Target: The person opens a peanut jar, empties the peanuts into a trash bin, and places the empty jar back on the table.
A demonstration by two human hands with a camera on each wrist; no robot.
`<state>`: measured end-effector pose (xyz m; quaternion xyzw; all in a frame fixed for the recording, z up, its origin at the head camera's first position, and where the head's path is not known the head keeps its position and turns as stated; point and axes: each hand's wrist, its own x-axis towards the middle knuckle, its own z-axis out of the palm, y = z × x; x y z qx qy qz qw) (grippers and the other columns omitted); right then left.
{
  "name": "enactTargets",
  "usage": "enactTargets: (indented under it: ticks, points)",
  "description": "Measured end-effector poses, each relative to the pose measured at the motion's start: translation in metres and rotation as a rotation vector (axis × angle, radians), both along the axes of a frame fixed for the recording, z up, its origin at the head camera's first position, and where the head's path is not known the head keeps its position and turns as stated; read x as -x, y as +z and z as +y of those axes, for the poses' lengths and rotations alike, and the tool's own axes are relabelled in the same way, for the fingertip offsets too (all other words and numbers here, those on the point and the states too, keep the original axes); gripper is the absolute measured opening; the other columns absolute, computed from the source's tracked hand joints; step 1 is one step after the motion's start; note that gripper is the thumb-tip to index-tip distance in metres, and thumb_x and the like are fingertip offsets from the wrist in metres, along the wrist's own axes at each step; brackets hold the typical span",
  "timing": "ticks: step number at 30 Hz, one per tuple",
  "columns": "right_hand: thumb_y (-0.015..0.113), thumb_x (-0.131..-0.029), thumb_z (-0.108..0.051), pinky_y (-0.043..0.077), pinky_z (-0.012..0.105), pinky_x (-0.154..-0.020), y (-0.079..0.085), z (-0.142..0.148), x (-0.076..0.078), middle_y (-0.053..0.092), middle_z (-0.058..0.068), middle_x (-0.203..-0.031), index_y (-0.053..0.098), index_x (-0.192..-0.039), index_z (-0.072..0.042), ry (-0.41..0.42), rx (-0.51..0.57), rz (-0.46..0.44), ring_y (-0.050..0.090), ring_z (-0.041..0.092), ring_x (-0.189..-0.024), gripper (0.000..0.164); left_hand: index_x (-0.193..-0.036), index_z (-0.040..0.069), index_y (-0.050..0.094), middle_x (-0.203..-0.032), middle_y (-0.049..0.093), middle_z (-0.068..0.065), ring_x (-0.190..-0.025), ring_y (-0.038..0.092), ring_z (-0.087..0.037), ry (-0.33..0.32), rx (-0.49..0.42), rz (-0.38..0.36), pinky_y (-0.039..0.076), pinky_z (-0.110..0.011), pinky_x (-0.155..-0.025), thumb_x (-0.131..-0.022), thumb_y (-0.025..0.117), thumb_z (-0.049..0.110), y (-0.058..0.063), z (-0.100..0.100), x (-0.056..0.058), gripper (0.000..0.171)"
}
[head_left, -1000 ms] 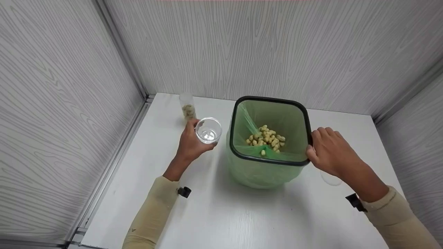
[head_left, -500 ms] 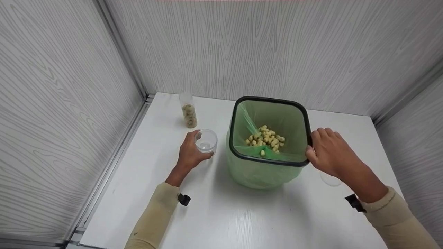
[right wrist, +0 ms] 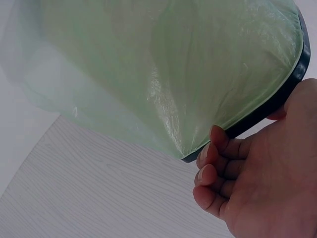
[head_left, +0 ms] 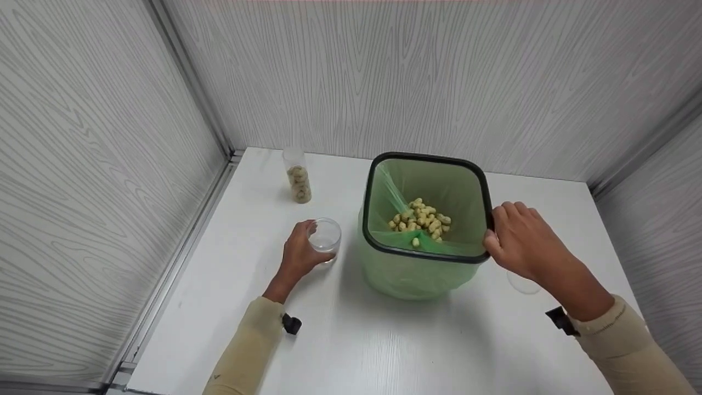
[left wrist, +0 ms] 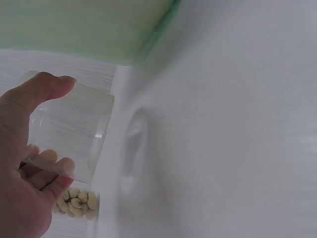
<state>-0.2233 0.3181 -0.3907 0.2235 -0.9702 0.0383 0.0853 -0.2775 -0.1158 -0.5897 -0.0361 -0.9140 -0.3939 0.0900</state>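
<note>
My left hand (head_left: 299,251) grips a clear, empty-looking plastic jar (head_left: 326,237) left of the bin, thumb on one side and fingers on the other. In the left wrist view the jar (left wrist: 74,129) hangs upright close over the table, its reflection beneath it. My right hand (head_left: 521,240) holds the black rim of a trash bin (head_left: 419,278) lined with a green bag. The right wrist view shows its fingers (right wrist: 208,176) curled at the rim (right wrist: 262,111). Peanuts in shells (head_left: 425,219) lie in a heap on the liner inside the bin.
A tall clear jar partly filled with peanuts (head_left: 299,184) stands at the back left of the white table (head_left: 384,351). A clear round disc (head_left: 524,283) lies on the table, partly under my right hand. Wood-grain panels (head_left: 351,77) enclose the back and sides.
My left hand has brought the clear jar down and nearer to me, away from the peanut jar, which now shows fully. My right hand and the bin have stayed put.
</note>
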Motion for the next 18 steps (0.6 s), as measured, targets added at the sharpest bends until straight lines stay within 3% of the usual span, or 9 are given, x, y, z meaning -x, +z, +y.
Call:
enactTargets:
  ticks: [12,18]
  points:
    - [0.04,-0.094,-0.02,0.025,0.034,-0.068,-0.003,0.001,0.0,0.039,0.006,-0.074,0.042,-0.08,-0.005,0.004,0.01,0.014,0.032,0.021,-0.069,0.021,-0.132,0.003,0.05,-0.129,0.058,-0.015,-0.118,0.062,-0.03,0.012,-0.042,-0.026,0.05,-0.046,-0.101,-0.059,0.093,0.032,-0.02,-0.001,-0.004,0.09]
    - [0.04,-0.094,-0.02,0.025,0.033,-0.066,-0.004,0.001,0.001,0.038,0.005,-0.073,0.041,-0.079,-0.006,0.006,0.008,0.025,0.032,0.02,-0.068,0.02,-0.135,0.003,0.047,-0.13,0.058,-0.016,-0.12,0.061,-0.03,0.015,-0.097,-0.064,0.049,-0.046,-0.103,-0.06,0.093,0.03,-0.021,-0.002,-0.003,0.092]
